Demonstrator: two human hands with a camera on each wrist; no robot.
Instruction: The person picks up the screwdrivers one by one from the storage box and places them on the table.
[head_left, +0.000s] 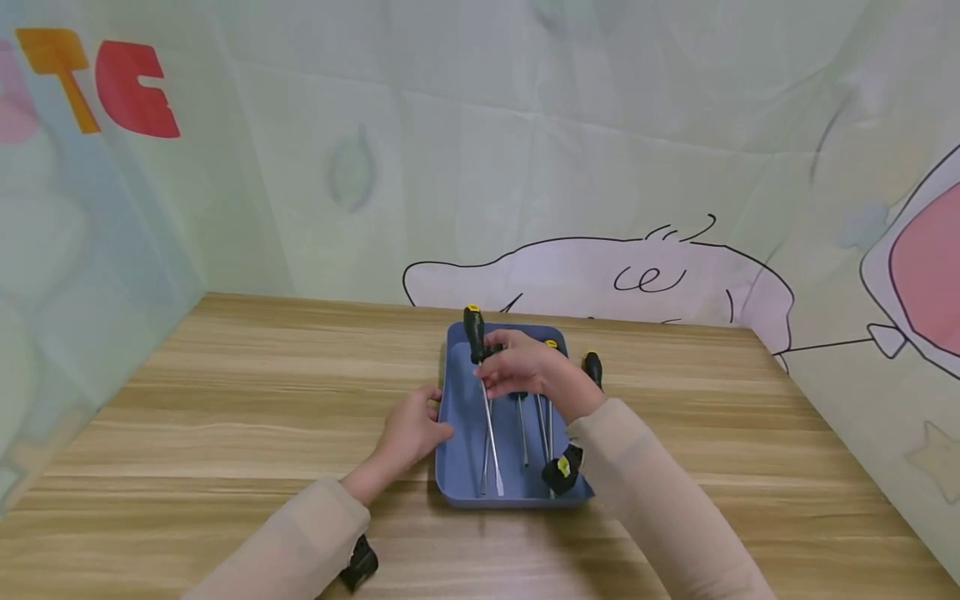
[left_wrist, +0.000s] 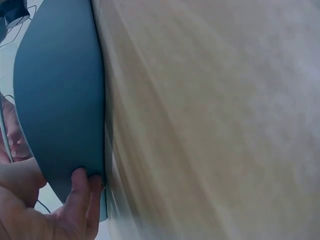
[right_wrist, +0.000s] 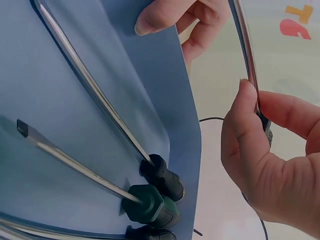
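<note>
At lower centre, the right hand (head_left: pixel 517 364) pinches a screwdriver (head_left: pixel 474 335) above a blue tray (head_left: pixel 459 454), partly blocking other screwdrivers (right_wrist: pixel 146 204); the left hand (head_left: pixel 409 429) grips the tray's side.

The left hand (head_left: pixel 410 427) and right hand (head_left: pixel 525 365) are bare. The left sleeve (head_left: pixel 300 533) and right sleeve (head_left: pixel 663 500) are long, of pale beige colour. The left wrist camera (head_left: pixel 361 564) is black, the right wrist camera (head_left: pixel 553 480) black with a yellow marking (head_left: pixel 564 465).
</note>
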